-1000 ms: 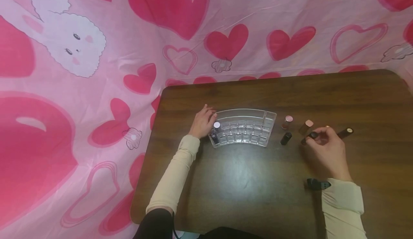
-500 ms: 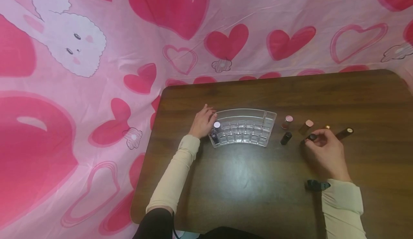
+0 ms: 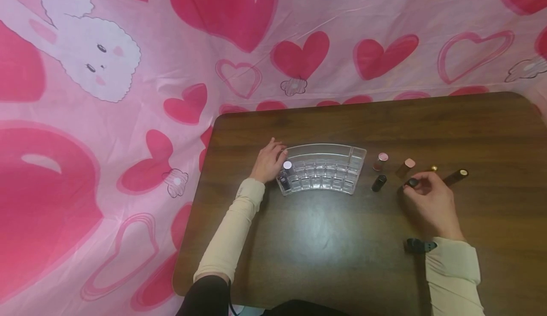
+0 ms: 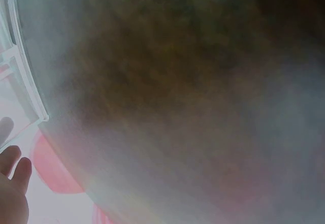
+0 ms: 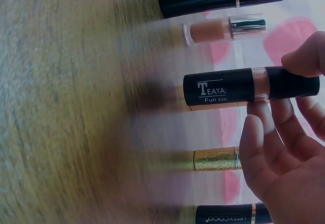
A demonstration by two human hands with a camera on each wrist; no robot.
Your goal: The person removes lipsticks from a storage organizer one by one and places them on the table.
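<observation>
My right hand [image 3: 435,203] pinches a black lipstick [image 5: 218,88] by its cap end, fingers on one side and thumb on the other. White lettering and a clear band show on that tube in the right wrist view. At the left end of a clear, curved lipstick organizer [image 3: 318,190], my left hand [image 3: 268,162] touches the rim with loosely extended fingers. Two tubes stand in the organizer's left slots: a white-topped one [image 3: 287,166] and a dark one [image 3: 285,182]. The left wrist view shows only part of the left hand [image 4: 12,188] beside the organizer's edge.
Around the right hand stand a short black lipstick [image 3: 378,183], a pink-topped clear tube [image 3: 380,162], a rose-coloured lipstick [image 3: 405,168], a gold tube [image 5: 216,159] and a black tube with a gold-coloured top [image 3: 456,177]. A heart-patterned cloth [image 3: 316,12] hangs behind the wooden table [image 3: 325,259].
My right hand has shifted slightly left and down with the black lipstick, tilting it a little; more of the gold tube behind the fingers shows. The left hand stays put.
</observation>
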